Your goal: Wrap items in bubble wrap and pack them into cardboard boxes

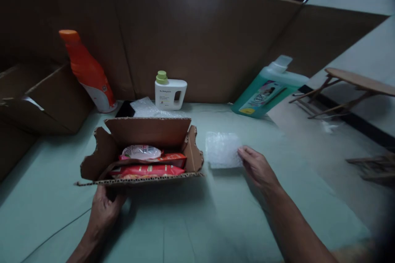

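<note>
An open cardboard box (148,128) stands on the pale green cloth. Inside are red snack packets (151,170) and a white-and-pink packet (141,152). My left hand (105,207) is at the near left of the box, closed against its front side; the fingertips are hidden under the edge. To the right of the box, my right hand (257,166) pinches a small sheet of bubble wrap (224,150) by its right edge. The sheet is held just above the cloth, apart from the box.
Behind stand an orange bottle (92,74), a white bottle with a green cap (170,93) and a teal jug (265,88). More bubble wrap (145,109) lies by a black flat object (125,109). Another box (58,102) sits left. Cardboard panels (197,41) rise behind; a wooden stool (361,80) is right.
</note>
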### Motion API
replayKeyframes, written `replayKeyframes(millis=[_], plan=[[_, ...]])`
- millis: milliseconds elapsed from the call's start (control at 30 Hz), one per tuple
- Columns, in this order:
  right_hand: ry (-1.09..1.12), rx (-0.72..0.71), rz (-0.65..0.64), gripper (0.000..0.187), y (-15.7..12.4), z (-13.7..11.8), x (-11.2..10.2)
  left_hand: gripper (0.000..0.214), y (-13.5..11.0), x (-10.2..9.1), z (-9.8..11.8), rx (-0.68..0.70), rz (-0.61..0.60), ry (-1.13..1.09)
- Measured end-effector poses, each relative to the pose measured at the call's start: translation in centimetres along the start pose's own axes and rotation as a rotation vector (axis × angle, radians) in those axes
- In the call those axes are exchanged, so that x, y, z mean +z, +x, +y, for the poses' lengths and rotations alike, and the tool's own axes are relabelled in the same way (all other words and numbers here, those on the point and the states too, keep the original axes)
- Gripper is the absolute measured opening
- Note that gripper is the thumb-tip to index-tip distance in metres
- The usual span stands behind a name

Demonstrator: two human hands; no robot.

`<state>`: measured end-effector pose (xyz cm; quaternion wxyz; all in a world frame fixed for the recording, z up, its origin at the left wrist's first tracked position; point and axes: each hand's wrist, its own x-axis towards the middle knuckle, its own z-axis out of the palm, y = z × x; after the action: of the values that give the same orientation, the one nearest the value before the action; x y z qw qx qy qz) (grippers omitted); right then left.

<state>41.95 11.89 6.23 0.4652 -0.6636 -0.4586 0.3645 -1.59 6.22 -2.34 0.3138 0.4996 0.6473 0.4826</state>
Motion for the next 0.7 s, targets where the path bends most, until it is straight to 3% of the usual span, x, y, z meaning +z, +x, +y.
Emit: replayKeyframes(millis=[67,133,200,267,333,400,433,500,600,700], plan=[[0.195,0.12,-0.024,0.048,-3.9,0.5,-2.4,0.061,-0.2,0.0,0.7,-0.005,0.007,0.001],[0.319,0.188,-0.034,0.047,-6.9,1.0,-3.3,0.072,-1.5,0.1,1.8,0.1,0.127,0.025],[0.379,0.216,-0.075,0.047,-9.0,1.2,-2.8,0.085,-4.0,0.2,3.1,0.311,0.313,0.02],[0.407,0.241,-0.164,0.047,-10.4,1.3,-1.2,0.086,-7.2,0.5,4.5,0.422,0.337,-0.05],[0.412,0.269,-0.282,0.048,-11.5,1.2,1.2,0.078,-10.4,1.2,6.0,0.294,0.109,-0.173],[0.41,0.295,-0.411,0.047,-12.5,1.1,3.9,0.078,-12.4,2.3,7.2,0.011,-0.221,-0.335],[0.408,0.313,-0.474,0.047,-12.9,1.1,5.3,0.077,-12.9,2.9,7.7,-0.14,-0.36,-0.41],[0.404,0.353,-0.57,0.048,-13.4,1.4,7.5,0.063,-13.0,3.9,8.5,-0.387,-0.519,-0.523],[0.394,0.356,-0.535,0.05,-13.7,2.1,8.4,0.04,-12.4,4.7,9.1,-0.576,-0.53,-0.615],[0.222,0.171,-0.317,0.045,-14.4,2.7,5.9,0.039,-12.1,4.5,9.0,-0.654,-0.433,-0.696]])
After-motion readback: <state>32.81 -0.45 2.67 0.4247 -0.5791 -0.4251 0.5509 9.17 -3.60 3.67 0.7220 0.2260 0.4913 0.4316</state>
